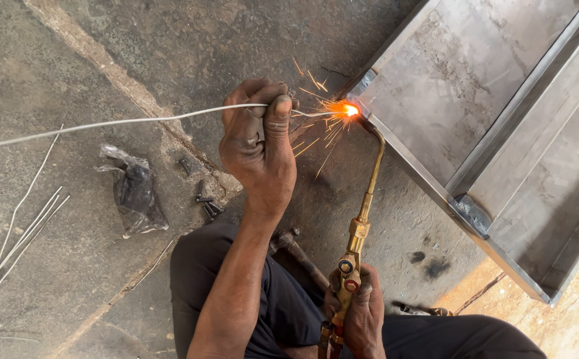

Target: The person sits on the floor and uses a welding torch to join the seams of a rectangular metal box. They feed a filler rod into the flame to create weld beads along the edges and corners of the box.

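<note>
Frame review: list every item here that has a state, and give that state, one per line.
Left hand: closed around the filler rod.
Filler rod: held level, tip in the flame.
Right hand: gripping the torch handle.
Brass torch: lit, flame at the frame corner, sparks flying.
Metal frame: lying flat on the floor.
Plastic bag: crumpled on the floor.

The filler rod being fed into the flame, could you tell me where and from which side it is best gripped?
Grip the filler rod well back from its glowing tip, about where the left hand pinches it now, coming from above with the thumb over the top. It is thin and long, lying nearly level, and sparks fly at the flame beside the metal frame. The right hand holds the torch.
</note>
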